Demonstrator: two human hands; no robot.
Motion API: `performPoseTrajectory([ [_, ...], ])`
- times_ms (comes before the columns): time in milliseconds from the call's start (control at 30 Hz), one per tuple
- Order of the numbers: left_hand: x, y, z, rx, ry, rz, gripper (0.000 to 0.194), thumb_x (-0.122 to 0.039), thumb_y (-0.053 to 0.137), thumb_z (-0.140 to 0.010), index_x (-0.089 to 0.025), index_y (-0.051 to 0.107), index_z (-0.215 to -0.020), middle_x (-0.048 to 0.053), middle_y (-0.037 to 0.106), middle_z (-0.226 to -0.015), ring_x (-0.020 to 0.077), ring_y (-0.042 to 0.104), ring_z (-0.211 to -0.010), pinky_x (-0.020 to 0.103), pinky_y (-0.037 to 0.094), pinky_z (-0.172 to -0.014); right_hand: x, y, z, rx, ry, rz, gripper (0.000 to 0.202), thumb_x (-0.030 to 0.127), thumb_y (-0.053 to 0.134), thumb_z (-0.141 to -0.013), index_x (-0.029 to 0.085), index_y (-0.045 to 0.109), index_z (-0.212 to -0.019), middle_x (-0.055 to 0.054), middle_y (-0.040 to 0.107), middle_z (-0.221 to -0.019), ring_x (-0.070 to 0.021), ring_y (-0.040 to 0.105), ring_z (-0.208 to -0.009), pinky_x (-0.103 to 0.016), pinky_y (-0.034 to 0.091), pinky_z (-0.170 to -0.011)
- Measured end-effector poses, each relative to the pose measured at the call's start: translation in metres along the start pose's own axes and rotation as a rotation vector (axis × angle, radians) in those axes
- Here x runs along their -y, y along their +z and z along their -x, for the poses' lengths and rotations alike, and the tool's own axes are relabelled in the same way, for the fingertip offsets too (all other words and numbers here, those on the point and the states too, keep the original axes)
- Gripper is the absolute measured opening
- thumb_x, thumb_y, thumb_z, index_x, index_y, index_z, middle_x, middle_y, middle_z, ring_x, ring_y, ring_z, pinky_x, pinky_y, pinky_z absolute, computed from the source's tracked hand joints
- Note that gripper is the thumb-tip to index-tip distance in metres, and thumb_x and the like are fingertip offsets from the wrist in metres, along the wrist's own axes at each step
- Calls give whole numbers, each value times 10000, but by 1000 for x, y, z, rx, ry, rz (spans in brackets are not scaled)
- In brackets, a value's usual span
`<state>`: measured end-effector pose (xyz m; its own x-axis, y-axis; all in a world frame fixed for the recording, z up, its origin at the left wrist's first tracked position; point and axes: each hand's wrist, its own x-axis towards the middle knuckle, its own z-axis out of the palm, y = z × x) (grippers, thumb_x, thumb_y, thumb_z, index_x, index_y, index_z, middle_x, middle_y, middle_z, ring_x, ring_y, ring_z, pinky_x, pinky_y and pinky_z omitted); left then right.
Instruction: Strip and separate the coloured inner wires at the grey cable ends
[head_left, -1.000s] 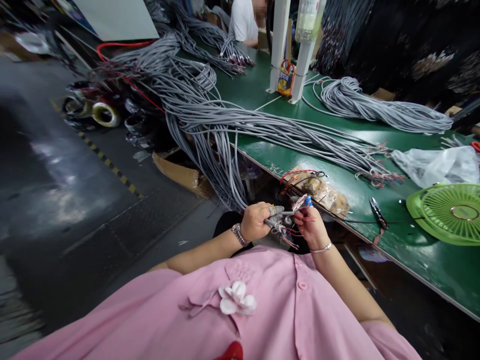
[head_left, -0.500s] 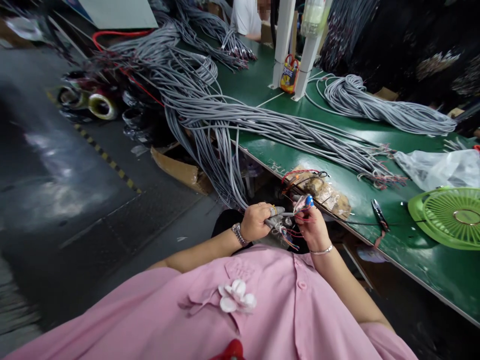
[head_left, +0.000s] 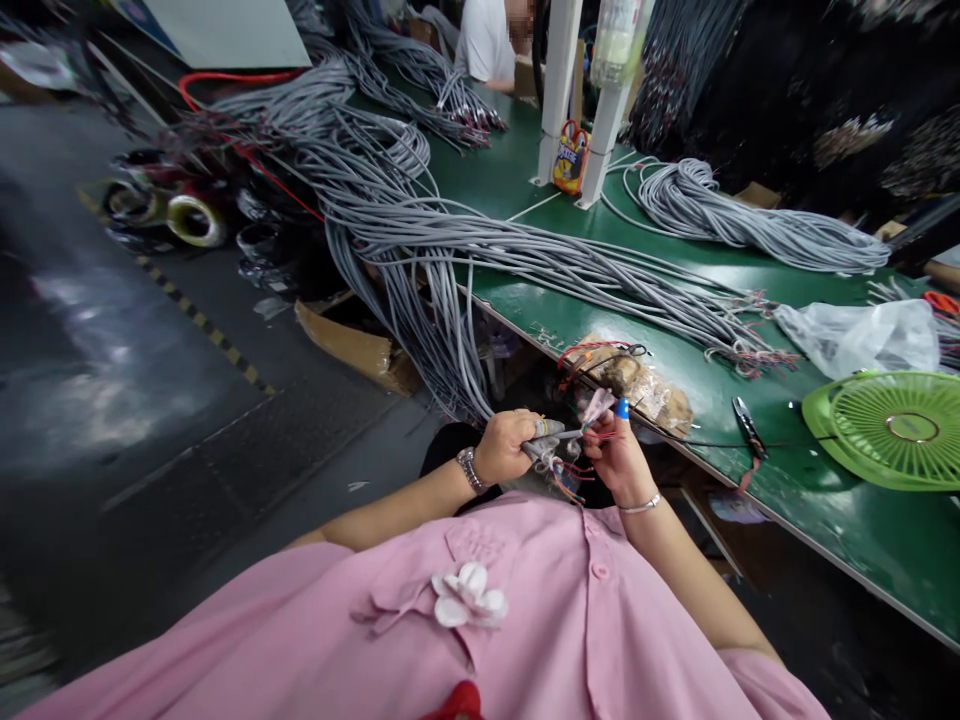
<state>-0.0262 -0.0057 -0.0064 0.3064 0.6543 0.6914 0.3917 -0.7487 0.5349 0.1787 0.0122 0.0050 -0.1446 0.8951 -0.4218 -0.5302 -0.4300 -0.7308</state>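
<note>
My left hand (head_left: 506, 450) is closed around the ends of a few grey cables (head_left: 571, 434), just off the table's edge. Some thin coloured wires (head_left: 568, 487) fan out of the cut ends below it. Facing it, my right hand (head_left: 624, 468) pinches the stripped end of one cable, where red wires and a pale tuft of filler or wrapping (head_left: 597, 406) show. A blue cover (head_left: 622, 408) sits on one of its fingertips. From my left hand the cables run back to a hanging grey bundle (head_left: 442, 340).
On the green table (head_left: 810, 530) lie a long cable bundle (head_left: 525, 245), a coiled bundle (head_left: 757, 220), a taped block (head_left: 637, 380), nippers (head_left: 748, 428), a clear plastic bag (head_left: 862, 330) and a green fan (head_left: 892, 425). White posts (head_left: 559, 90) rise behind. Another person (head_left: 487, 45) is at the far side.
My right hand has turned slightly and the pale tuft now stands up more clearly beside the blue fingertip. My left hand keeps its hold. The whole view has shifted a little.
</note>
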Motion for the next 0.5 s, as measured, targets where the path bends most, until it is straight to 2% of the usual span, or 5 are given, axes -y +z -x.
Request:
performPoseTrajectory([
  [200, -12, -24, 15, 40, 48, 111, 181, -306, 635, -873, -160, 722, -936, 58, 689, -683, 128, 623, -623, 236, 495, -614, -5, -21, 4, 27, 23, -37, 492, 674, 664, -764, 190, 574, -788, -44, 665, -823, -45, 340, -437, -171, 159, -323],
  [267, -16, -32, 25, 41, 4, 190, 176, -295, 652, -866, -155, 733, -935, 72, 706, -710, 134, 636, -645, 240, 502, -627, -6, -25, 6, 11, 42, -31, 465, 643, 681, -768, 185, 605, -810, -49, 670, -839, -48, 353, -449, -169, 155, -325],
  [367, -18, -41, 39, 10, -311, 409, 235, -340, 680, -859, -121, 735, -925, 90, 709, -740, 134, 635, -649, 232, 499, -613, -8, -28, 9, 4, 63, -24, 447, 607, 717, -749, 171, 642, -813, -43, 660, -804, -46, 341, -455, -166, 142, -334],
  [433, -16, -44, 44, -88, -597, 590, 290, -390, 681, -858, -110, 712, -927, 63, 677, -697, 103, 590, -588, 199, 462, -551, -13, -29, 11, 27, 67, -6, 426, 577, 738, -739, 164, 657, -805, -46, 660, -806, -44, 331, -464, -167, 142, -345],
  [500, -12, -46, 45, -210, -783, 749, 332, -443, 686, -843, -118, 682, -913, 19, 624, -627, 69, 513, -511, 168, 396, -476, -18, -27, 14, 81, 89, 60, 376, 520, 758, -743, 162, 676, -824, -50, 664, -822, -45, 326, -476, -173, 140, -358],
])
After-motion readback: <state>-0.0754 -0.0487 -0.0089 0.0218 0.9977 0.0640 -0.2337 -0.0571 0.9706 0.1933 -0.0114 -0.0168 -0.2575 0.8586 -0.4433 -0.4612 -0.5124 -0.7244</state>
